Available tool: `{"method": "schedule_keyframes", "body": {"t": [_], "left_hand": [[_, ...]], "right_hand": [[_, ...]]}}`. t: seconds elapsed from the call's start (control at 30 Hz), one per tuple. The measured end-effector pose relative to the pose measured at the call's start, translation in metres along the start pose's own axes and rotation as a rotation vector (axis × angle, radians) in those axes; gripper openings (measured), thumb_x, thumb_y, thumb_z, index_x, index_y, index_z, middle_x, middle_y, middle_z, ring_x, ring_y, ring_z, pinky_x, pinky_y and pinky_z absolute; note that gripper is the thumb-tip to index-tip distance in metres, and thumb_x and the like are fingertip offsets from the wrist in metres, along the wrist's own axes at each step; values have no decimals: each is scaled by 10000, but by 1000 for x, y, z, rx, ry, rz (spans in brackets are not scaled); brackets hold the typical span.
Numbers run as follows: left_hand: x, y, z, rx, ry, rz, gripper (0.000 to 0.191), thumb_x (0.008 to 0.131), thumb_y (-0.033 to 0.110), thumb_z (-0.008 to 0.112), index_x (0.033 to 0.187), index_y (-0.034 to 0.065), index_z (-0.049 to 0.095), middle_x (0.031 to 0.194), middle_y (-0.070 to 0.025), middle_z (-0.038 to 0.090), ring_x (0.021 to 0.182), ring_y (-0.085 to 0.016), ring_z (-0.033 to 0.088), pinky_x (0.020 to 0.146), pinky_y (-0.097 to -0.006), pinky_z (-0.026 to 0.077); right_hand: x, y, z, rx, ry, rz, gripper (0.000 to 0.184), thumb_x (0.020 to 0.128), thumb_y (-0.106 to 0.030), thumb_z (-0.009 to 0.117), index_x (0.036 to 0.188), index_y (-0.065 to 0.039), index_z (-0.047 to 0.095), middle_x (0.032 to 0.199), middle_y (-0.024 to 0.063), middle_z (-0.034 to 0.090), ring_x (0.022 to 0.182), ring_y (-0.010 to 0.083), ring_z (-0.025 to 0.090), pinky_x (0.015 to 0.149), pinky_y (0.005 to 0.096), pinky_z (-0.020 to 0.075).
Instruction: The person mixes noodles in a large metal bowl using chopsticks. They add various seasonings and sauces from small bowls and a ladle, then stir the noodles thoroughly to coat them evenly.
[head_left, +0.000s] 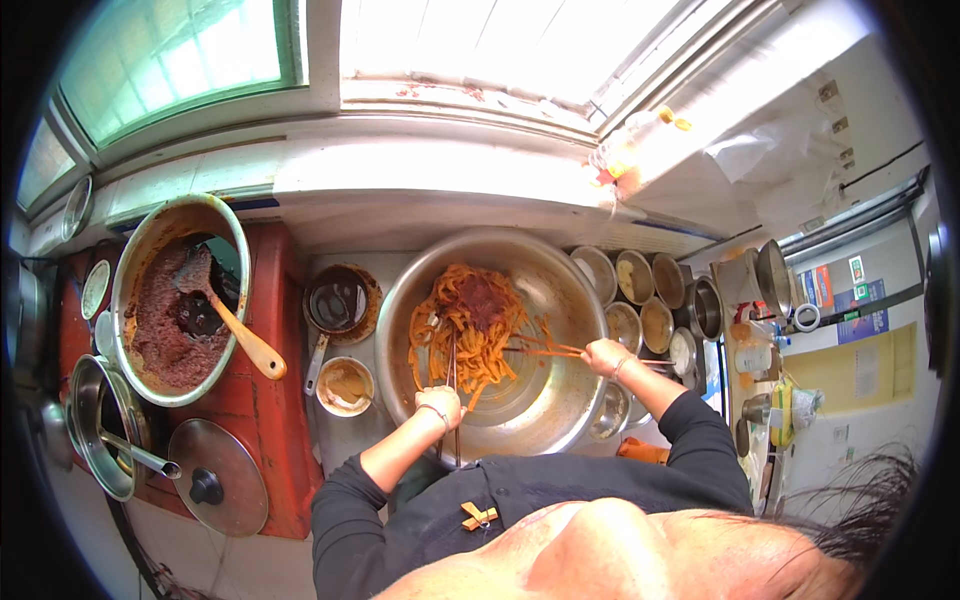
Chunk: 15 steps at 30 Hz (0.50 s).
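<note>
A wide metal basin (551, 401) stands before me with a heap of orange, sauce-coated strips (480, 360), noodle-like, on its left side. Dark red paste (484, 300) lies on top of the heap. My left hand (441, 409) grips a pair of long chopsticks (452, 364) over the near rim, their tips in the strips. From the right, my right hand (606, 358) holds a second pair of chopsticks (544, 347), pointing left into the heap. A few strips hang near this pair. The chopsticks' tips are hidden among the food.
On the red stand (281, 390) at left are a large pot of dark red sauce (180, 315) with a wooden-handled spatula (247, 341) and a glass lid (217, 480). A pan of dark liquid (337, 300) and a bowl of tan paste (345, 386) flank the basin. Several metal bowls (654, 324) stand at right.
</note>
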<state>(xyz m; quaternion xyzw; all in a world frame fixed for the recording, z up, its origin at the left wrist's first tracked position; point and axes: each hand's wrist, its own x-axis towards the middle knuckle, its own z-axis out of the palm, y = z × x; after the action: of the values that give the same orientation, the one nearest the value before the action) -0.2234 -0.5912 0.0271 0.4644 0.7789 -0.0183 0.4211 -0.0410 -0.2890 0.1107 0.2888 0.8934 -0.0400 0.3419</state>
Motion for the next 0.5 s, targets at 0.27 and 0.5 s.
{"method": "schedule_keyframes", "body": {"t": [0.27,0.5], "left_hand": [[32,1,74,-607,259,-206,314,769,187,559,1001,-19,510,941,-259,609,892,-390,606,786,-459,490],[-60,-16,37,-1483,-70,-302,202,907,214,452,1063,88,467,581,17,383,388,-74,352,321,-250,298]], "right_hand": [[94,18,23,131,88,-60,352,869,-271,477,831,37,644,879,267,610,821,393,610,721,453,488],[61,4,-12,88,121,-148,319,893,-275,472,935,-18,656,959,220,629,892,360,617,805,436,484]]}}
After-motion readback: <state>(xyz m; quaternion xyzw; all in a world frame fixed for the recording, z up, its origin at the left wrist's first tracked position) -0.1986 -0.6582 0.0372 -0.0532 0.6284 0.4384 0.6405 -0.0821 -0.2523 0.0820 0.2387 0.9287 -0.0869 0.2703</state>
